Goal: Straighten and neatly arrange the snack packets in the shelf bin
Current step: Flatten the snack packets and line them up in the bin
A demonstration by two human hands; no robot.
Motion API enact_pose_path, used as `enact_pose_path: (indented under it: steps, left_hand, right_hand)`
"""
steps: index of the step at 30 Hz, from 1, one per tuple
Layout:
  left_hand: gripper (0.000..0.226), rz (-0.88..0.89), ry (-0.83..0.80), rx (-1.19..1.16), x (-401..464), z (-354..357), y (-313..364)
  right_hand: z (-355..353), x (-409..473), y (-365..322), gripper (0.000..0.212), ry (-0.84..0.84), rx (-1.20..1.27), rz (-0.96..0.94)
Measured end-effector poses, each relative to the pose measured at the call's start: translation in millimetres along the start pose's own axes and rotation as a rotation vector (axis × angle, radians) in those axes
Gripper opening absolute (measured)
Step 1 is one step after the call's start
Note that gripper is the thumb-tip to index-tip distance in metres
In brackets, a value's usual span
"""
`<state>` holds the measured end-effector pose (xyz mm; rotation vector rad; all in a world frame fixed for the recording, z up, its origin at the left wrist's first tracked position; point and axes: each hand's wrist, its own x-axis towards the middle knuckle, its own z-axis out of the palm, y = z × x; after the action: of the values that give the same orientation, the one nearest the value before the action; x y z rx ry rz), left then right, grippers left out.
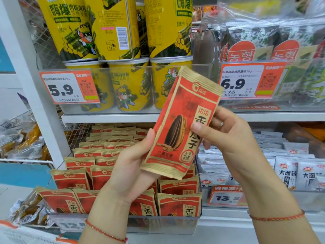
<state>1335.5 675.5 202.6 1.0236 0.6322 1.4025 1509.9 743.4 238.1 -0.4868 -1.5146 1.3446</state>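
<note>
Bright, even shop light is seen throughout, with glare on the clear bin fronts [133, 88] and softened, wide-angle-bent edges.

White store shelves stocked with snacks.
The upper shelf [109, 118] carries stacked yellow canisters [130, 85] and seaweed packs [263, 50] behind clear fronts; the lower shelf [228, 218] carries a clear bin [158, 224] of upright red seed packets [179, 205], beside white packets [288, 171].

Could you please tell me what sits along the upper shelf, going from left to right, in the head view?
5.9 price tag → yellow seaweed-roll tubs → 6.9 price tag → seaweed packs with orange labels.
</note>
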Motion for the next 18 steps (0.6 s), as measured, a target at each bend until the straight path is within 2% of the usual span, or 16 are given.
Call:
enact_pose_path:
  steps: [1,4,6,10,12,14,16,18]
  left_hand:
    - [0.062,-0.006,-0.029,0.064,-0.5,1.3,3.7]
    - [0.050,0.161,0.167,0.416,4.5,5.2,3.8]
    - [0.033,0.309,0.285,0.494,7.1,11.2,0.7]
    - [0.034,0.457,0.442,0.574,8.8,19.5,0.0]
    - [0.032,0.400,0.530,0.650,8.7,14.2,-0.7]
    - [0.022,0.270,0.584,0.834,8.6,3.7,-3.0]
    - [0.023,0.139,0.537,1.216,7.7,-3.5,-6.4]
    - [0.034,0.026,0.410,1.544,7.1,-3.2,-11.4]
  right_hand:
    - [-0.6,0.4,-0.2,0.031,0.025,-0.026,-0.013]
    - [-1.0,-0.8,-1.4,0.032,0.072,-0.079,-0.067]
    - [0.5,-2.4,-2.3,0.029,0.065,-0.121,-0.115]
    - [0.7,-4.0,-6.8,0.024,0.088,-0.176,-0.277]
    - [-3.5,-4.3,-10.8,0.021,0.142,-0.135,-0.332]
    - [-8.7,-4.0,-12.8,0.019,0.192,-0.125,-0.366]
    - [-13.0,-3.0,-10.4,0.018,0.233,-0.170,-0.369]
    - [-14.2,-1.6,-3.2,0.019,0.248,-0.223,-0.367]
